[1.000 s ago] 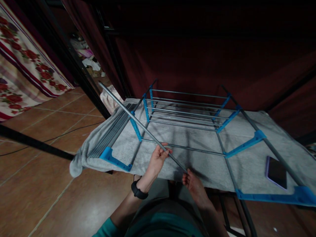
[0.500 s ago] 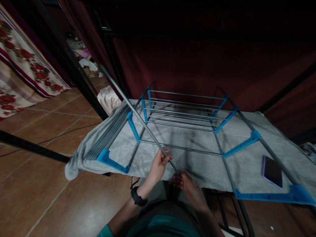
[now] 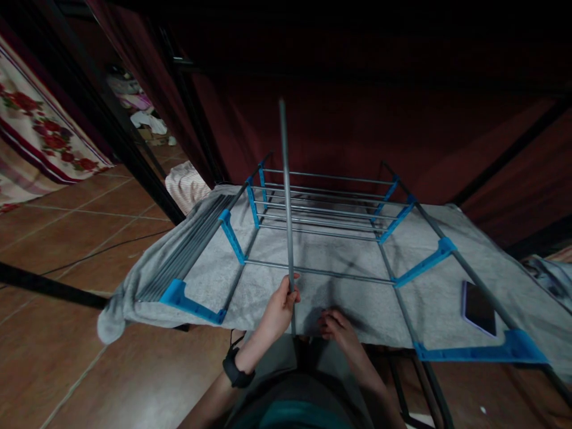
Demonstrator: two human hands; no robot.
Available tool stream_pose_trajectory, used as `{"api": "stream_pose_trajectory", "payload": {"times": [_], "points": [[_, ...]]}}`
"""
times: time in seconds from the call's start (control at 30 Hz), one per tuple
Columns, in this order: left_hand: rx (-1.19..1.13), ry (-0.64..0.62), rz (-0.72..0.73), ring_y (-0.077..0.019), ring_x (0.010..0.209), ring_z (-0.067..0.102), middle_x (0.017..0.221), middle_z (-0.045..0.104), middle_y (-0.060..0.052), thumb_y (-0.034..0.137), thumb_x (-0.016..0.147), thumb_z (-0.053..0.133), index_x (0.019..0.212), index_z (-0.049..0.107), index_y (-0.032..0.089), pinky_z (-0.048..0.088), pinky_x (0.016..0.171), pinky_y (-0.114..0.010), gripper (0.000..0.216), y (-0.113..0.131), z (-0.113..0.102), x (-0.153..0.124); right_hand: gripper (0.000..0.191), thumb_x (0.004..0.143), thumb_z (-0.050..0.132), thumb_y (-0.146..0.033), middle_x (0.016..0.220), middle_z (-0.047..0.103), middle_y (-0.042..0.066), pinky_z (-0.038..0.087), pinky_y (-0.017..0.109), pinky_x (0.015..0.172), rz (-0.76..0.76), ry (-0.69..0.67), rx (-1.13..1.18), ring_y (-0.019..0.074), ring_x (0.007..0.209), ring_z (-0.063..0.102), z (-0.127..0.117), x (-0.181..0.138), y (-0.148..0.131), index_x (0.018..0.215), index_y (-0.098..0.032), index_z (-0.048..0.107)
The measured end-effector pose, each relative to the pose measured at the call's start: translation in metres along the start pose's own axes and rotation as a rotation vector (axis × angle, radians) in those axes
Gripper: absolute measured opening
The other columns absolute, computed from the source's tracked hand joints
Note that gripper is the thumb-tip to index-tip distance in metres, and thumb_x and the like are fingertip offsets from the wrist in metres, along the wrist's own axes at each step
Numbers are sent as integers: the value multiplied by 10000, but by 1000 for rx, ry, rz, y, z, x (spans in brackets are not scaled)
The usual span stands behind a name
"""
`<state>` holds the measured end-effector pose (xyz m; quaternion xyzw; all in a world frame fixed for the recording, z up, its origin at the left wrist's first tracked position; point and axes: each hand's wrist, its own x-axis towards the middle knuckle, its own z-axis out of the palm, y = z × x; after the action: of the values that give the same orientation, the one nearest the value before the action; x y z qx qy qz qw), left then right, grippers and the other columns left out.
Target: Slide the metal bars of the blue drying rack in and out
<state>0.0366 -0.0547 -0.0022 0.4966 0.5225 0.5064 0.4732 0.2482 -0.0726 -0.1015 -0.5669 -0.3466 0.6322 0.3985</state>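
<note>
Two hands are low in my view, at the near edge of the grey towel (image 3: 277,280) spread over the table. My left hand (image 3: 277,310), with a black band (image 3: 234,370) on its wrist, is closed around a long thin grey metal rod (image 3: 286,196) close to its lower end; the rod stands nearly upright in front of me, its top end reaching up against the dark red curtain (image 3: 357,119) behind the table. My right hand (image 3: 336,326) rests just beside it on the towel's near edge, fingers curled inward and holding nothing that I can make out; it is close to the rod's lower end, but I cannot tell if it touches it. Beyond the hands lies a folding drying-rack frame of grey metal bars joined by blue plastic brackets (image 3: 330,208), spread flat on the towel, its far section raised a little. One cross bar of the frame runs just behind my left hand. A bundle of loose grey rods (image 3: 187,250) lies along the frame's left side, ending at a blue bracket near the towel's hanging corner. A dark phone with a purple edge (image 3: 479,300) lies flat on the towel to the right, between two of the frame's bars. Brown floor tiles (image 3: 80,250) show on the left.
</note>
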Motion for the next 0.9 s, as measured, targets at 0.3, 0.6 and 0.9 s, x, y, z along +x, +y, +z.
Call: {"api": "stream_pose_trajectory", "payload": {"times": [0.3,0.6,0.9], "points": [[146,-6,18,-257,769,644,793,683,-55,437,892,669,1169,741,225,548,799,-405,356,-21,-17,4,622,539,925,-764,827,790,79,567,377,698,-113,122,115,227,726,702,-10,8,-28,846,-240,787],[445,-70,46,-329,1025,786,1072,843,-106,525,878,599,1155,781,253,614,968,-473,429,-57,-58,13,559,599,950,-638,922,810,63,577,376,774,-218,224,287,214,815,719,-27,13,-71,952,-247,760],[649,-127,36,-309,894,809,997,849,-48,552,893,595,1041,727,293,614,796,-403,326,-63,-61,19,492,690,907,-551,985,807,39,595,384,848,-345,353,559,226,915,741,-48,22,-104,1038,-262,713]]}}
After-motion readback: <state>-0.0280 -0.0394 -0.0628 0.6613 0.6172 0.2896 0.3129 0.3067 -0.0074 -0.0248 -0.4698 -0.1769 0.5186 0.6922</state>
